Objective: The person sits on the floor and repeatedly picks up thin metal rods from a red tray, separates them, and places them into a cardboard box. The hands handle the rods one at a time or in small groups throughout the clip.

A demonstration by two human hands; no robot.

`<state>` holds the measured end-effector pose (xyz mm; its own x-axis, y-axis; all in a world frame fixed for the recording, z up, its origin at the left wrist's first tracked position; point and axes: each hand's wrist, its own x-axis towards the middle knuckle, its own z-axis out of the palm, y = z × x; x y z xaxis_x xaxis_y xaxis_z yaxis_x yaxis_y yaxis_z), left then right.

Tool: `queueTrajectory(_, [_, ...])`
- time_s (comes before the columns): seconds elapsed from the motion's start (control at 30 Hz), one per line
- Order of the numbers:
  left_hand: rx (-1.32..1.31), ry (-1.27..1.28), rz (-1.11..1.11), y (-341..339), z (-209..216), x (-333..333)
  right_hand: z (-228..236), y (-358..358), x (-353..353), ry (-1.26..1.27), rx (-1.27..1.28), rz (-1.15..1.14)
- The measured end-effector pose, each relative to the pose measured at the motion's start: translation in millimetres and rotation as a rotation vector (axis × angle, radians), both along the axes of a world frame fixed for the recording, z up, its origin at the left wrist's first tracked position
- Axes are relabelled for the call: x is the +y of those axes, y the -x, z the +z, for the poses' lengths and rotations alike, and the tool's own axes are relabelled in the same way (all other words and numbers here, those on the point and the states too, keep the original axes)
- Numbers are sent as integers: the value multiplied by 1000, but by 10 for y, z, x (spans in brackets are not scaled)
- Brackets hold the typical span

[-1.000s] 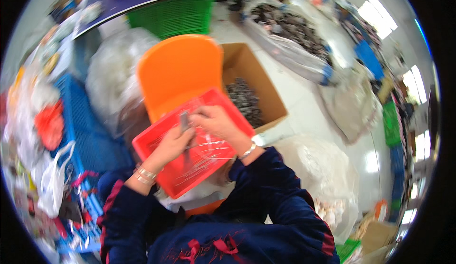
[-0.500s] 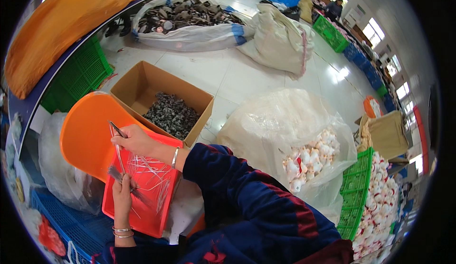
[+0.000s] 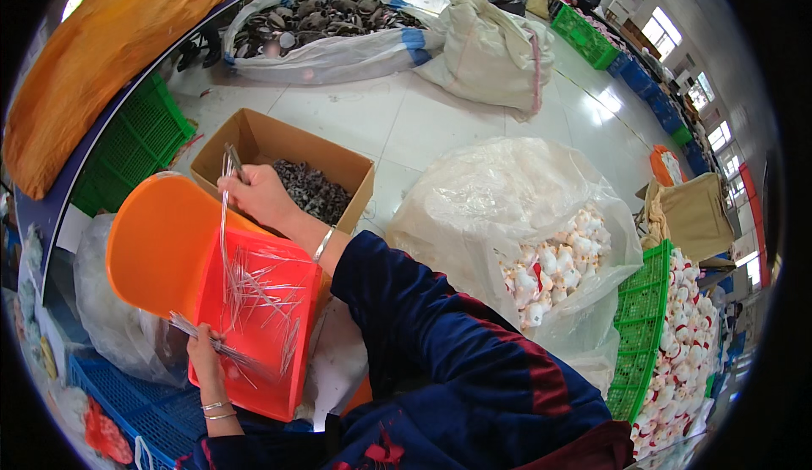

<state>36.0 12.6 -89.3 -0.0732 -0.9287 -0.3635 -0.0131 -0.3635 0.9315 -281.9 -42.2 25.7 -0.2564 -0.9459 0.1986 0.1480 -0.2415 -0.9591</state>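
My left hand (image 3: 205, 349) is closed round a bundle of thin grey strands (image 3: 233, 352) over the lower part of a red plastic tray (image 3: 269, 390). Farther out, my right hand (image 3: 260, 193) is closed on a slim dark metal tool (image 3: 234, 162), whose exact kind I cannot make out. Several long whitish strands (image 3: 224, 225) hang from that hand toward the tray. Loose whitish strands (image 3: 254, 292) lie scattered in the tray, which rests against an orange plastic chair (image 3: 152, 246).
A cardboard box (image 3: 347, 166) of grey fluffy pieces stands beyond the tray. To the right are a clear plastic bag (image 3: 457, 208) of small white plush pieces and a green crate (image 3: 639, 326). A blue crate (image 3: 135, 402) sits at lower left; an orange sack (image 3: 110, 73) lies upper left.
My right hand has moved up and right, away from my left, drawing long strands with it. The left hand has shifted slightly down and left with its bundle.
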Motion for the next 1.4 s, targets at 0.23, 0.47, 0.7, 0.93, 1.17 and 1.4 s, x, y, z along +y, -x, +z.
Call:
queueTrajectory(0.23, [-991, 261, -406, -371, 348, -28, 90, -291, 169, -97, 172, 211])
queueTrajectory(0.47, [-391, 372, -297, 199, 1046, 130, 34, -702, 297, -57, 379, 433])
queueTrajectory(0.7, [-138, 406, -425, 423, 962, 34, 105, -954, 455, 80, 477, 564])
queueTrajectory(0.93, [-233, 534, -429, 349, 921, 126, -45, -952, 480, 130, 607, 625])
queueTrajectory(1.17, [-336, 463, -428, 285, 503, 106, -293, -1038, 458, -7, 648, 694])
queueTrajectory(1.4, [-421, 350, -458, 358, 711, 210, -121, -1050, 520, -121, 473, 734])
